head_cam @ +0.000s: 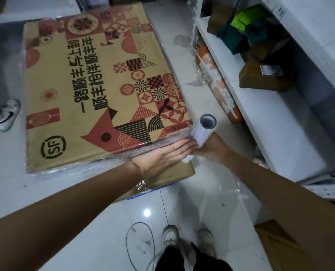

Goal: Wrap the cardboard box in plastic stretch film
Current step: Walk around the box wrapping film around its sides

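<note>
A large flat cardboard box (80, 90) printed with red and black patterns and an SF logo lies on the white tiled floor. Shiny stretch film (123, 153) covers its near edge and left side. My left hand (162, 155) lies flat with straight fingers on the filmed near edge, close to the box's right corner. My right hand (211, 147) grips a white roll of stretch film (203, 132), held tilted at that corner, its hollow core facing up.
A white shelf unit (260, 106) with brown parcels and green packages stands at the right. An orange patterned roll (217, 83) lies under it. Another person's shoe (5, 114) is at the left. My shoes and a loose cable (141, 249) are below.
</note>
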Tool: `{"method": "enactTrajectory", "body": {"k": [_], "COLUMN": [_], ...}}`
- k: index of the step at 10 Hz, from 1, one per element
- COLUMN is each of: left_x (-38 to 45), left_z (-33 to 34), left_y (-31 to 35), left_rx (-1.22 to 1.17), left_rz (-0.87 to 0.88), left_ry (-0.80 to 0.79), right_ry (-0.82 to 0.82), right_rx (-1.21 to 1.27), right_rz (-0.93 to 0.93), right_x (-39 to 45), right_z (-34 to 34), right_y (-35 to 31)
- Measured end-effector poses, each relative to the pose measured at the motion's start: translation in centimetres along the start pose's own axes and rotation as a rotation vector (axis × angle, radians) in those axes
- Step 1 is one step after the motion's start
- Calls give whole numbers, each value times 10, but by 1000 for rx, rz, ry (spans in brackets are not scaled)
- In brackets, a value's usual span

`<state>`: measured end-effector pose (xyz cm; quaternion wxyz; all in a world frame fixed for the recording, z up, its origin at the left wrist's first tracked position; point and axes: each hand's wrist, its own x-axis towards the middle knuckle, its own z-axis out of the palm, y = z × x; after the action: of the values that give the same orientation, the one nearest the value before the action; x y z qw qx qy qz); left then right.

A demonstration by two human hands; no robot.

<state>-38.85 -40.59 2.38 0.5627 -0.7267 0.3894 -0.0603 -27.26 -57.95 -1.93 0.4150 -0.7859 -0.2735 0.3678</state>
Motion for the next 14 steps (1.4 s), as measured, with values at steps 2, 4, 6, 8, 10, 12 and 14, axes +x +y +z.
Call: {"method": "enactTrajectory", "body": {"k": [2,4,6,8,10,12,14], "left_x": [-2,0,22,82,90,84,78], "left_z": [2,-17,-61,-95,-79,-82,-79], "left_y": [4,1,3,-18,-39,-35,-32], "left_rx": [-20,-106,-263,-385,-618,-608,-592], "left_rz": [-28,25,-51,-6,-104,-89,-70], "left_ry": [55,-114,-358,-613,-653,-624,-591], "right_ry": [118,9,-190,-230,-245,-362,-437], "right_rx": [-51,28,-20,-157,-150,-282,-250], "right_rz": [82,-7,-93,-80,-33,-89,-104], "right_x": [-1,6,21,29,42,58,70], "right_z": [-14,-37,-53,-47,-52,-69,-83], "right_y": [3,15,28,22,1,-14,-21]}}
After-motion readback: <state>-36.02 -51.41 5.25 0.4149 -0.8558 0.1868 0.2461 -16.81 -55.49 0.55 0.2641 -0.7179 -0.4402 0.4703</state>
